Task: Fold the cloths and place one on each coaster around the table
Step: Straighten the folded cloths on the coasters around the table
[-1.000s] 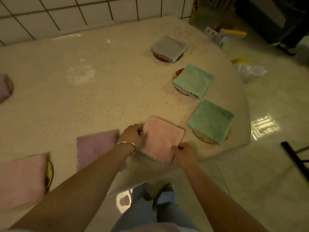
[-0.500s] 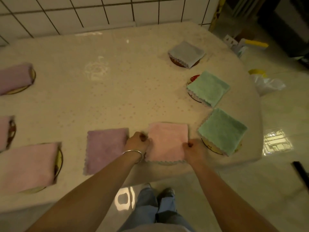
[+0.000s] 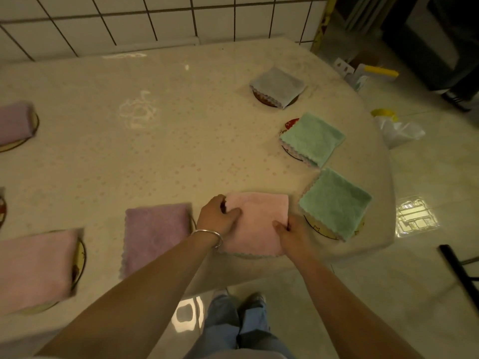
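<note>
Light: dim, warm yellowish cast.
Glare: bright patches on the floor (image 3: 416, 218).
Blur: softness and wide-angle bending at the edges.

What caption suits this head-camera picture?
Both hands, left and right, set a folded square pink cloth on the patterned table.

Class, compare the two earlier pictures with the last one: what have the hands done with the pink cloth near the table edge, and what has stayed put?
The pink cloth, lying skewed a second ago, now lies squared to the table edge. The left hand and right hand still hold its two sides; nothing was let go. The purple cloth, both green cloths and the grey cloth lie as before.
</note>
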